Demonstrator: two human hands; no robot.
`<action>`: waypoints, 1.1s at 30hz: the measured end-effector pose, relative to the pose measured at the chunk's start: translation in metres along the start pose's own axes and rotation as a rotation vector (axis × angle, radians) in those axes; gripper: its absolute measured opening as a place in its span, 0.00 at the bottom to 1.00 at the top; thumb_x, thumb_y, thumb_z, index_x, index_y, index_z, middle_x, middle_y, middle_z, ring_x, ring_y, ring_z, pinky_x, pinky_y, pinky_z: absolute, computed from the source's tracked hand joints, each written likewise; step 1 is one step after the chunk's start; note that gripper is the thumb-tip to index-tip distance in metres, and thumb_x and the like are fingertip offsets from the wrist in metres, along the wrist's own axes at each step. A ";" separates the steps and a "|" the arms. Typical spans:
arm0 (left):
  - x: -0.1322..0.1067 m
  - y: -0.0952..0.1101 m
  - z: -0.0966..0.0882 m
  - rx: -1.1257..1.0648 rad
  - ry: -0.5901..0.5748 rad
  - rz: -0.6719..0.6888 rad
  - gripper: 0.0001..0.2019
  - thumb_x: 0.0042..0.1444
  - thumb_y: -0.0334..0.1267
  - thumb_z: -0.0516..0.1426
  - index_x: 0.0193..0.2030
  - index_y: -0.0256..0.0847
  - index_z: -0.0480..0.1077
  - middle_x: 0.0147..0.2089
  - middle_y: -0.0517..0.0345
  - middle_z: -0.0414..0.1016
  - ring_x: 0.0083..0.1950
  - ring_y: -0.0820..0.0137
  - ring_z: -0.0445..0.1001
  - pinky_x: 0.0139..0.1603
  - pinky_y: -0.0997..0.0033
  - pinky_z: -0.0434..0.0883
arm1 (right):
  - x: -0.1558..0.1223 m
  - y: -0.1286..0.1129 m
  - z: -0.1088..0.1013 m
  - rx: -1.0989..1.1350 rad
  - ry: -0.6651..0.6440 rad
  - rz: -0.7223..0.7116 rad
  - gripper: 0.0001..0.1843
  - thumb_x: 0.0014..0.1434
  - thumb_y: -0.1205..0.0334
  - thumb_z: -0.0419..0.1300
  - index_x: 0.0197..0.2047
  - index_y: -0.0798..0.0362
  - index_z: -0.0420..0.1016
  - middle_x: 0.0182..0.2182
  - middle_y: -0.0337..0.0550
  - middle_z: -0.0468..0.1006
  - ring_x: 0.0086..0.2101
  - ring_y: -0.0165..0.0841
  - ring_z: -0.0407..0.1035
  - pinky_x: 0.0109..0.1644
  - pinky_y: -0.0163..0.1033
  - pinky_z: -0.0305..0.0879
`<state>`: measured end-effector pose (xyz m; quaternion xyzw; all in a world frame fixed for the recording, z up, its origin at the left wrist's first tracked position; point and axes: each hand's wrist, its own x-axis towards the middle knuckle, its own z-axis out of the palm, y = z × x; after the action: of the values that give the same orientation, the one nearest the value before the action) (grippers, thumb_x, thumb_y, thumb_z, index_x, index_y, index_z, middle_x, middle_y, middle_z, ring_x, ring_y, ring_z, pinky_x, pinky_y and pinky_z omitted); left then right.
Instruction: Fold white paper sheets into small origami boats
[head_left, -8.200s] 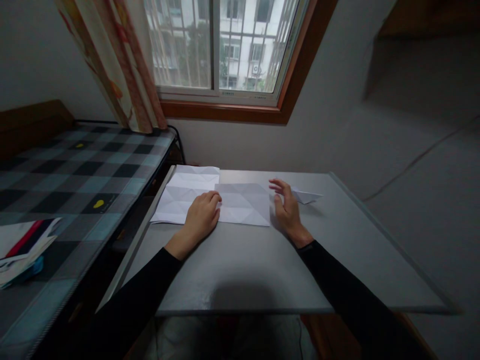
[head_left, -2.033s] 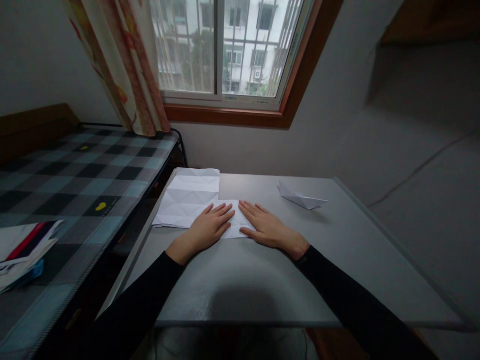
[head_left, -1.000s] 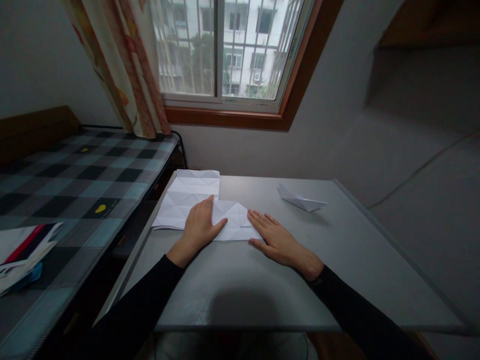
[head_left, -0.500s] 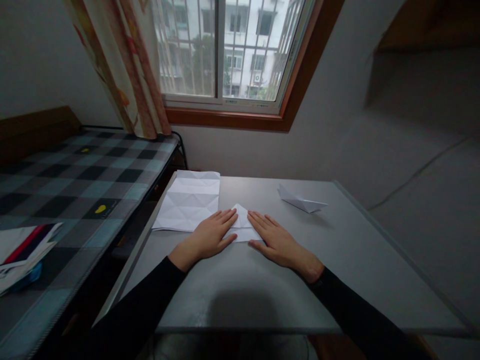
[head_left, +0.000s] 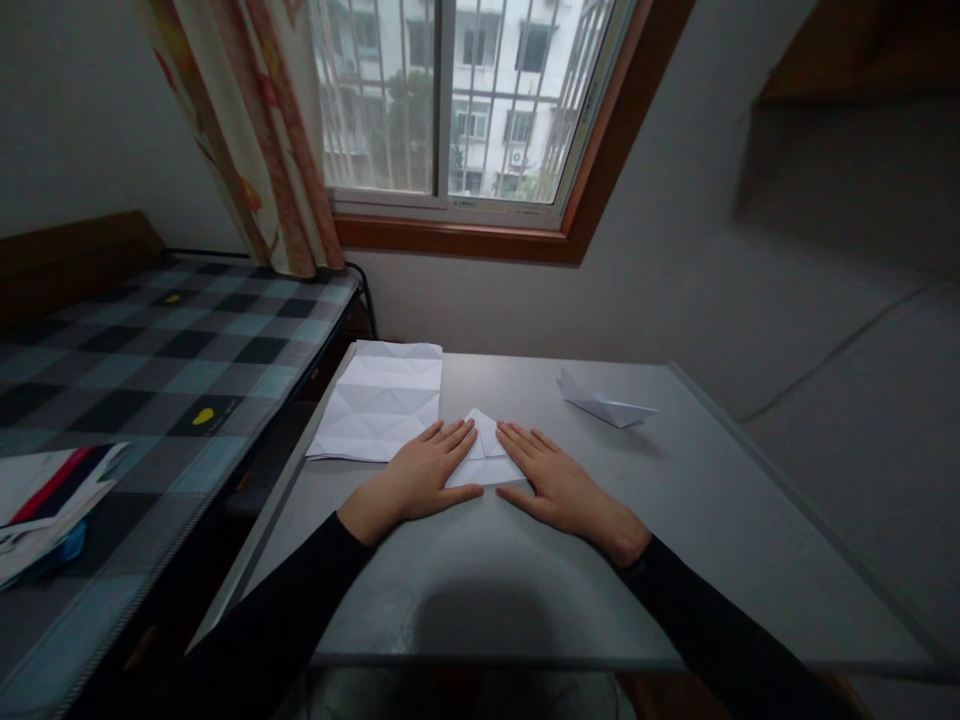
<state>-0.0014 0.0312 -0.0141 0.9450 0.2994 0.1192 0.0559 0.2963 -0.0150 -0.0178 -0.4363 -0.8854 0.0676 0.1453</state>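
Note:
A white folded sheet of paper (head_left: 489, 472) lies on the table between my hands, with a triangular peak at its far end and a flat strip along its near edge. My left hand (head_left: 421, 470) rests flat over its left side, fingers stretched out and thumb pointing right. Over the right side lies my right hand (head_left: 556, 482), also flat, with its thumb near the paper's lower edge. Both hands partly cover the paper. Just beyond my left hand is a stack of creased white paper (head_left: 382, 400). A folded paper boat (head_left: 606, 404) sits farther off to the right.
The grey-white table (head_left: 720, 560) stands against the wall under a barred window (head_left: 450, 110). At left is a bed with a checked cover (head_left: 247, 350), with some printed papers (head_left: 45, 490) on it. A patterned curtain (head_left: 255, 150) hangs beside the window.
My left thumb has slid down and right, off the strip towards the paper's near edge. Both hands otherwise stay flat in nearly the same place.

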 end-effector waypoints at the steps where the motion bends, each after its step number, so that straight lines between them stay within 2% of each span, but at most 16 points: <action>1: -0.001 0.000 -0.003 -0.001 0.006 0.006 0.43 0.76 0.66 0.53 0.84 0.35 0.57 0.84 0.36 0.58 0.85 0.50 0.60 0.85 0.48 0.56 | 0.000 -0.001 -0.001 0.003 0.008 -0.005 0.50 0.76 0.40 0.62 0.88 0.46 0.44 0.83 0.54 0.54 0.80 0.53 0.54 0.82 0.67 0.56; 5: -0.004 0.000 -0.018 -0.028 0.043 0.047 0.34 0.75 0.61 0.58 0.76 0.37 0.70 0.78 0.39 0.72 0.77 0.50 0.73 0.80 0.49 0.65 | -0.002 -0.001 -0.009 0.017 0.035 -0.029 0.49 0.74 0.43 0.66 0.87 0.45 0.50 0.81 0.53 0.59 0.78 0.53 0.58 0.82 0.66 0.57; 7: -0.003 0.001 -0.025 -0.047 0.063 0.061 0.26 0.76 0.57 0.59 0.67 0.39 0.77 0.72 0.42 0.79 0.70 0.50 0.80 0.73 0.50 0.72 | -0.001 0.000 -0.013 0.024 0.045 -0.034 0.43 0.75 0.47 0.66 0.85 0.46 0.56 0.80 0.53 0.63 0.77 0.53 0.62 0.81 0.67 0.59; 9: -0.003 0.001 -0.029 -0.077 0.097 0.052 0.18 0.77 0.52 0.58 0.58 0.42 0.82 0.65 0.46 0.85 0.62 0.53 0.84 0.65 0.52 0.76 | 0.001 0.002 -0.016 0.033 0.064 -0.028 0.34 0.77 0.53 0.63 0.81 0.46 0.65 0.76 0.52 0.70 0.75 0.52 0.66 0.79 0.69 0.61; 13: -0.001 -0.003 -0.027 -0.087 0.156 0.006 0.15 0.78 0.44 0.57 0.47 0.43 0.83 0.50 0.51 0.88 0.52 0.58 0.85 0.57 0.55 0.76 | 0.006 0.005 -0.020 0.109 0.153 0.002 0.19 0.80 0.59 0.57 0.67 0.44 0.82 0.64 0.47 0.85 0.65 0.49 0.78 0.74 0.67 0.68; 16: -0.001 -0.006 -0.024 -0.016 0.165 -0.074 0.14 0.78 0.42 0.56 0.45 0.42 0.81 0.46 0.51 0.86 0.49 0.58 0.84 0.58 0.52 0.75 | 0.007 0.008 -0.018 0.166 0.227 0.033 0.13 0.79 0.59 0.59 0.55 0.45 0.87 0.56 0.47 0.89 0.56 0.47 0.82 0.67 0.62 0.74; 18: 0.000 -0.007 -0.024 0.023 0.167 -0.130 0.09 0.76 0.41 0.59 0.46 0.42 0.80 0.48 0.49 0.86 0.51 0.56 0.83 0.60 0.51 0.74 | 0.007 0.011 -0.015 0.185 0.251 0.058 0.11 0.77 0.58 0.62 0.56 0.46 0.86 0.55 0.48 0.88 0.55 0.47 0.82 0.65 0.61 0.76; 20: 0.000 -0.007 -0.023 0.038 0.160 -0.153 0.06 0.73 0.39 0.62 0.51 0.42 0.79 0.53 0.47 0.85 0.55 0.53 0.82 0.61 0.49 0.74 | 0.006 0.012 -0.012 0.202 0.257 0.083 0.15 0.76 0.59 0.63 0.62 0.46 0.82 0.59 0.51 0.86 0.58 0.49 0.80 0.66 0.63 0.76; 23: 0.000 -0.007 -0.022 0.013 0.137 -0.135 0.13 0.73 0.40 0.62 0.60 0.42 0.76 0.58 0.47 0.84 0.60 0.51 0.80 0.65 0.48 0.72 | 0.006 0.013 -0.009 0.222 0.238 0.095 0.21 0.77 0.60 0.60 0.70 0.46 0.76 0.65 0.52 0.82 0.63 0.49 0.77 0.71 0.64 0.72; 26: 0.000 -0.007 -0.019 -0.058 0.136 -0.114 0.19 0.73 0.44 0.63 0.66 0.42 0.73 0.60 0.46 0.84 0.62 0.51 0.80 0.68 0.47 0.72 | 0.007 0.013 -0.010 0.237 0.200 0.076 0.21 0.79 0.61 0.58 0.71 0.44 0.75 0.67 0.51 0.81 0.65 0.48 0.75 0.73 0.64 0.70; 29: 0.000 -0.007 -0.014 -0.158 0.164 -0.126 0.23 0.71 0.43 0.65 0.69 0.43 0.71 0.63 0.45 0.83 0.63 0.51 0.80 0.68 0.47 0.73 | 0.008 0.012 -0.012 0.245 0.182 0.054 0.23 0.77 0.58 0.62 0.72 0.44 0.74 0.68 0.52 0.80 0.66 0.49 0.75 0.75 0.67 0.67; 33: 0.001 -0.008 -0.009 -0.252 0.215 -0.168 0.30 0.67 0.40 0.68 0.73 0.41 0.67 0.60 0.45 0.84 0.61 0.52 0.82 0.67 0.47 0.74 | 0.007 0.013 -0.012 0.270 0.179 0.078 0.25 0.74 0.55 0.66 0.71 0.46 0.74 0.63 0.54 0.83 0.61 0.51 0.78 0.75 0.71 0.64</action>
<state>-0.0074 0.0385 -0.0063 0.8840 0.3641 0.2512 0.1512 0.3057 -0.0019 -0.0085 -0.4511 -0.8343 0.1525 0.2780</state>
